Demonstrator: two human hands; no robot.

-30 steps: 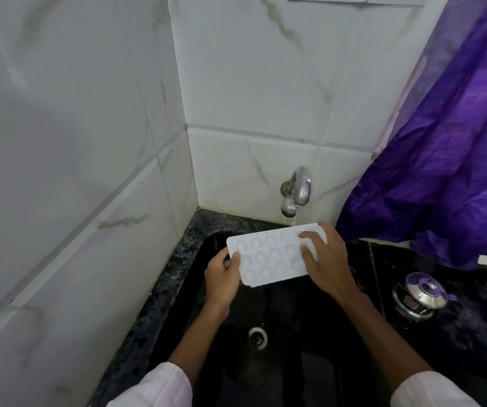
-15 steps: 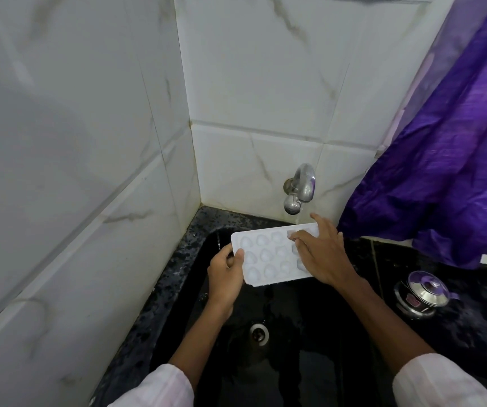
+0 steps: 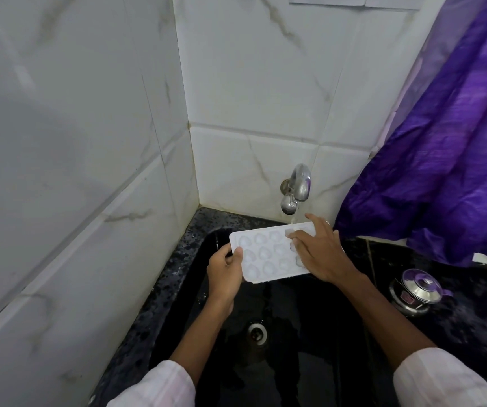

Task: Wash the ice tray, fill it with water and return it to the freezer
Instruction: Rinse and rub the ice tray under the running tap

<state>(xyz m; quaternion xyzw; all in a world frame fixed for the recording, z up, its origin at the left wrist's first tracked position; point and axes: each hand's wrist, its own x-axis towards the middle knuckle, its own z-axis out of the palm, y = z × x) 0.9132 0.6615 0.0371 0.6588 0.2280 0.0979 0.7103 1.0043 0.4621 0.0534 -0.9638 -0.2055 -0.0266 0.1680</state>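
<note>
One white plastic ice tray (image 3: 265,254), flat and rectangular with three rows of rounded hollows, is held level over the glossy black sink (image 3: 309,318), its far right corner under a thin stream from the single chrome tap (image 3: 296,189). The left hand (image 3: 224,274) grasps its left end, thumb on top, while the right hand (image 3: 321,254) lies unclenched, straight fingers pressing the tray's right end. On the speckled counter sits one lidded steel pot (image 3: 418,292), beside a crinkled purple curtain (image 3: 442,157).
</note>
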